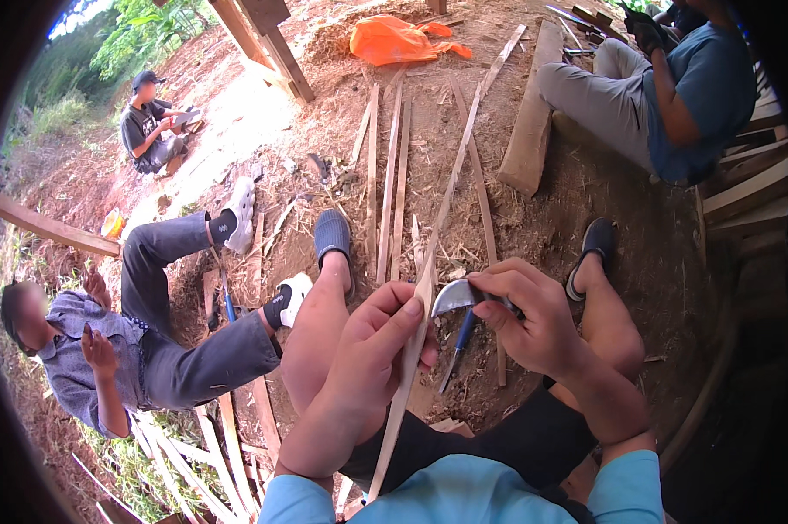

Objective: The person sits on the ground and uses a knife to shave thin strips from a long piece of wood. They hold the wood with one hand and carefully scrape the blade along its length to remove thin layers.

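Note:
My left hand (378,345) is closed around a long, thin strip of pale wood or bamboo (426,278). The strip runs from near my lap, up between my legs, to the far ground. In my right hand (529,319), thumb and fingers pinch a half-round grey metal blade (454,299). Its curved side faces the strip, close beside my left fingertips; whether the two touch I cannot tell. Below the blade, between my feet, lies a tool with a blue handle (465,332) and a narrow dark end.
Several more strips (392,188) lie on the bare earth ahead, near a thick plank (532,122) and an orange plastic bag (398,39). One person (184,341) sits close on my left, another (691,96) at right, a third (154,127) farther off. Wooden posts (267,44) stand ahead.

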